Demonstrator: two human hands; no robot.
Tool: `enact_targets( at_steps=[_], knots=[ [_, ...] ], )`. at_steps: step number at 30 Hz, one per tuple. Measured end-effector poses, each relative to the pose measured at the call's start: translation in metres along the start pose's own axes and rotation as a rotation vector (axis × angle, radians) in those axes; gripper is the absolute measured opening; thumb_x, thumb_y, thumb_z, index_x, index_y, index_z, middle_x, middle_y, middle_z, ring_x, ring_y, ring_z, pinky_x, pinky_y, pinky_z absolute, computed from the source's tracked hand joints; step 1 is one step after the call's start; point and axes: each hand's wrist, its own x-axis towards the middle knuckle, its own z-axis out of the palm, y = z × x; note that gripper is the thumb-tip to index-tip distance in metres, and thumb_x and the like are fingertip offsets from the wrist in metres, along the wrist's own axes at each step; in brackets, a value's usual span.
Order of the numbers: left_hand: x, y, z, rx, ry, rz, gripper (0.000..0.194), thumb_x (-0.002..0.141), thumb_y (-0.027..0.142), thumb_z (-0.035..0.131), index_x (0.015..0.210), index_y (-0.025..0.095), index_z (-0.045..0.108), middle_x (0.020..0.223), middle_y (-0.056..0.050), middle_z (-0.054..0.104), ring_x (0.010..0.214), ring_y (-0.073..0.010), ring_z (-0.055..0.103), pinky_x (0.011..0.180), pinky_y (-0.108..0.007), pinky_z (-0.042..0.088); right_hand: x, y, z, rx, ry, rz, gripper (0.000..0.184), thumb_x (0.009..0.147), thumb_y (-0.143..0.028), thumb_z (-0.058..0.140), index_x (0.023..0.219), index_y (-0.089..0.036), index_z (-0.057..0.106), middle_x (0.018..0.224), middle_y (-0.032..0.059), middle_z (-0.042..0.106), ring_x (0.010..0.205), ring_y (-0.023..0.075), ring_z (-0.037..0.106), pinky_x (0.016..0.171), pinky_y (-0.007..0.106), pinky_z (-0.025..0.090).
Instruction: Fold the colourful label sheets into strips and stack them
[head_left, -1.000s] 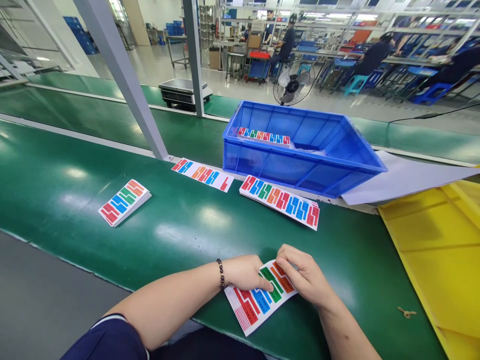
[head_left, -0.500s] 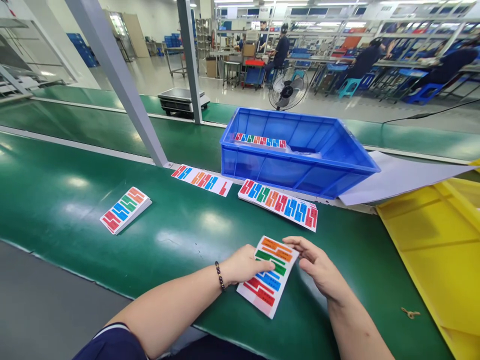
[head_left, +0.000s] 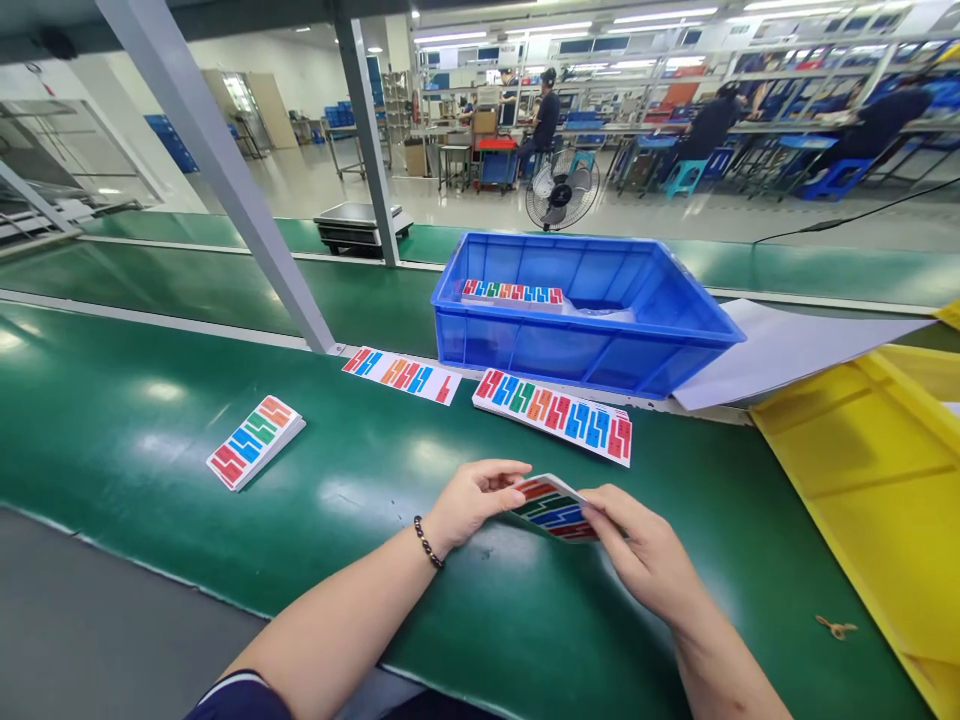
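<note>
A stack of label sheets [head_left: 556, 512], printed in orange, green, blue and red, is held tilted above the green work surface. My left hand [head_left: 480, 500] grips its left edge between thumb and fingers. On its right edge, my right hand [head_left: 637, 540] pinches it with the thumb toward me. Just beyond the hands lies a longer stack of label sheets [head_left: 551, 412]. To its left is a single strip [head_left: 401, 374] with gaps among its coloured labels. Farther left sits another short stack of label sheets [head_left: 256, 442].
Behind the stacks stands a blue bin [head_left: 577, 345] with more label sheets inside. A yellow bin [head_left: 847, 480] is at the right, near a small tan tie [head_left: 835, 627]. A grey post [head_left: 232, 190] rises at left; a scale [head_left: 360, 225] and a fan [head_left: 561, 190] are farther back.
The held stack has gone from lying nearly face-up to a steep tilt. My right hand has closed on its right edge, and my left hand has shifted to the upper left edge.
</note>
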Motion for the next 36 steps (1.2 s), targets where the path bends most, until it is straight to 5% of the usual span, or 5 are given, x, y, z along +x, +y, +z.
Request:
enact_targets(
  at_steps=[5, 10, 17, 26, 36],
  knots=[
    [-0.001, 0.009, -0.007, 0.540, -0.081, 0.235, 0.046, 0.068, 0.036, 0.066, 0.111, 0.020, 0.059, 0.093, -0.005, 0.067, 0.092, -0.0180, 0.057, 0.092, -0.033, 0.038, -0.003, 0.005, -0.002, -0.342, 0.079, -0.250, 0.028, 0.084, -0.016, 0.039, 0.096, -0.024, 0.063, 0.071, 0.0046, 0.062, 0.056, 0.0149, 0.053, 0.053, 0.027, 0.041],
    [-0.002, 0.001, -0.001, 0.675, -0.242, 0.339, 0.034, 0.085, 0.035, 0.040, 0.100, 0.018, 0.065, 0.098, -0.008, 0.067, 0.092, -0.0162, 0.059, 0.087, -0.028, 0.042, -0.002, 0.005, 0.008, -0.469, 0.060, -0.362, 0.033, 0.084, -0.010, 0.036, 0.097, -0.023, 0.063, 0.070, 0.0053, 0.062, 0.060, 0.0151, 0.054, 0.057, 0.028, 0.040],
    [0.002, -0.003, -0.006, 0.743, -0.169, 0.276, 0.035, 0.085, 0.033, 0.038, 0.098, 0.018, 0.066, 0.101, -0.006, 0.068, 0.096, -0.0168, 0.060, 0.089, -0.027, 0.042, 0.001, 0.015, 0.010, -0.393, 0.141, -0.288, 0.019, 0.085, -0.022, 0.045, 0.094, -0.022, 0.061, 0.076, 0.0056, 0.066, 0.069, 0.0184, 0.059, 0.067, 0.033, 0.042],
    [0.014, 0.002, -0.021, 0.648, -0.200, 0.019, 0.030, 0.074, 0.029, 0.056, 0.100, 0.016, 0.065, 0.101, -0.005, 0.067, 0.091, -0.0170, 0.059, 0.082, -0.025, 0.043, 0.009, 0.030, 0.004, -0.076, 0.052, 0.117, 0.007, 0.077, -0.027, 0.051, 0.076, -0.022, 0.056, 0.072, 0.0013, 0.064, 0.066, 0.0176, 0.060, 0.061, 0.031, 0.048],
    [0.013, 0.002, -0.041, 0.686, -0.076, 0.037, 0.021, 0.076, 0.027, 0.051, 0.081, 0.015, 0.068, 0.084, -0.004, 0.067, 0.077, -0.0147, 0.058, 0.073, -0.024, 0.043, 0.007, 0.033, -0.005, 0.029, 0.161, -0.045, 0.012, 0.075, -0.025, 0.057, 0.086, -0.024, 0.058, 0.100, 0.0061, 0.056, 0.098, 0.0212, 0.055, 0.085, 0.038, 0.045]
  ],
)
